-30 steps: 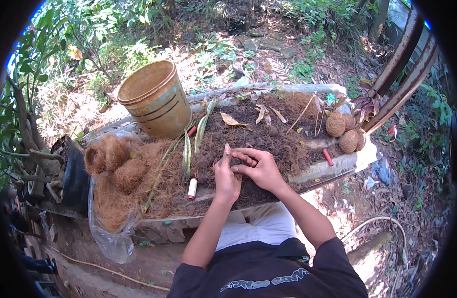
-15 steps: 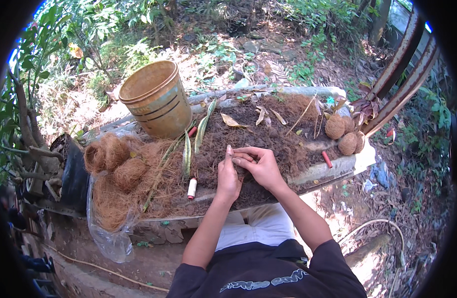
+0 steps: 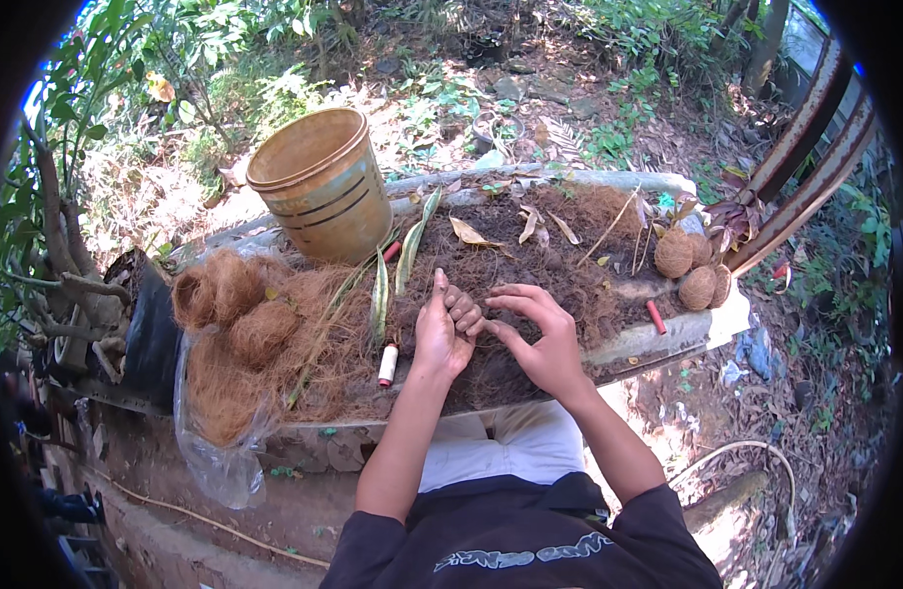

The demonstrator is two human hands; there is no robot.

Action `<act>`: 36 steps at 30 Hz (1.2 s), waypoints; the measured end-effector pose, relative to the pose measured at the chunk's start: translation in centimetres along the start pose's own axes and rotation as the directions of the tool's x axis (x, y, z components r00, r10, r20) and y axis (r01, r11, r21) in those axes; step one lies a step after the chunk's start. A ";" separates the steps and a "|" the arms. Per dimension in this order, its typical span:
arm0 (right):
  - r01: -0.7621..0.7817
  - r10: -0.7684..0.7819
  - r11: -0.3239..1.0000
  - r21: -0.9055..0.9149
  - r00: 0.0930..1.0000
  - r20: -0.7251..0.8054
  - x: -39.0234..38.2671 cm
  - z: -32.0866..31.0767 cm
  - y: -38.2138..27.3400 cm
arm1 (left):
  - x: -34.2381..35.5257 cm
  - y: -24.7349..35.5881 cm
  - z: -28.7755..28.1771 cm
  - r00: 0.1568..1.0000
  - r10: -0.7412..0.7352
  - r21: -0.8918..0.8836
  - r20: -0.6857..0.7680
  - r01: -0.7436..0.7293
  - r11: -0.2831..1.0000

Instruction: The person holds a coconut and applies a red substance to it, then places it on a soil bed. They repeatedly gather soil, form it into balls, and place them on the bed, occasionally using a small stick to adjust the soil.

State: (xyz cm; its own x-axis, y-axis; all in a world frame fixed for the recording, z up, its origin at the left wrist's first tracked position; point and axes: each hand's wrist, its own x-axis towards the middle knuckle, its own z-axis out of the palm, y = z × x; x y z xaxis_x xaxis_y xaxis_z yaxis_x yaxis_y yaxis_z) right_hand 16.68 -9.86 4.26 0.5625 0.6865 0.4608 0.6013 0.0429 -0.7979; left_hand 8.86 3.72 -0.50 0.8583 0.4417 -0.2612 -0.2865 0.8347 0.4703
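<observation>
Above the dark soil point(image 3: 471, 378), my left hand point(image 3: 448, 332) is closed, its fingers curled in and its thumb pointing up; anything inside is hidden. Close beside it, my right hand point(image 3: 543, 339) has its fingers stretched and apart, with the thumb tip at the left hand's curled fingers. I see nothing in the right hand. A white thread spool point(image 3: 387, 365) with red ends lies left of my left wrist. Farther off are two long green-and-yellow leaves, a nearer leaf point(image 3: 380, 302) and a farther leaf point(image 3: 418, 240).
A brown-stained bucket point(image 3: 324, 191) stands at the back left. Coconut fibre point(image 3: 225, 388) and fibre balls point(image 3: 265, 332) pile up at left over a clear plastic bag point(image 3: 220, 471). At right lie a red tube point(image 3: 656, 316) and round brown husks point(image 3: 674, 253); rusty metal bars point(image 3: 805, 177) rise beyond.
My hands have drawn slightly apart. The left fingers have curled in toward the palm, and the right fingers have opened from a bunched pose. The whole view has shifted a little.
</observation>
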 end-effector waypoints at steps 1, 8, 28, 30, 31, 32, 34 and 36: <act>0.065 -0.064 0.996 -0.055 0.998 0.014 -0.1 -0.1 0.1 | 0.0 0.1 0.0 1.000 -0.009 0.029 0.021 0.008 1.000; 0.471 -0.433 0.808 -0.354 0.882 0.184 0.2 0.1 0.0 | -1.9 0.4 1.0 0.971 -0.199 -0.168 0.132 0.219 0.961; 0.585 -0.583 0.669 -0.458 0.796 0.165 -0.7 1.3 1.9 | -3.3 -2.5 2.2 0.990 0.061 0.042 -0.128 -0.056 0.998; 0.580 -0.556 0.686 -0.439 0.808 0.198 -0.4 0.8 1.8 | -3.2 -2.4 2.5 0.983 0.107 0.080 -0.151 -0.096 0.992; 0.576 -0.538 0.707 -0.410 0.815 0.217 -0.1 0.3 1.6 | -3.4 -2.1 2.9 0.982 0.120 0.131 -0.144 -0.101 0.986; 0.570 -0.519 0.728 -0.381 0.821 0.237 0.1 0.0 1.5 | -3.5 -1.9 3.1 0.982 0.133 0.182 -0.137 -0.107 0.978; 0.474 -0.443 0.846 -0.245 0.880 0.171 0.0 -0.1 1.8 | -3.1 -1.2 2.2 0.992 0.095 0.150 -0.079 -0.083 0.985; 0.330 -0.317 0.937 -0.119 0.942 0.115 -0.1 -0.3 1.5 | -2.5 -1.5 0.7 0.994 0.097 0.138 -0.040 -0.091 0.986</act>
State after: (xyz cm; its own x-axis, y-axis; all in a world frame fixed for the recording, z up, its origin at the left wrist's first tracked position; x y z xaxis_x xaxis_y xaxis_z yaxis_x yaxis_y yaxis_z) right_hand 17.72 -10.08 3.18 0.2738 0.7166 0.6415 0.8163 0.1797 -0.5490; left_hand 7.46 1.18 0.06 0.8087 0.5334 -0.2479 -0.3016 0.7379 0.6037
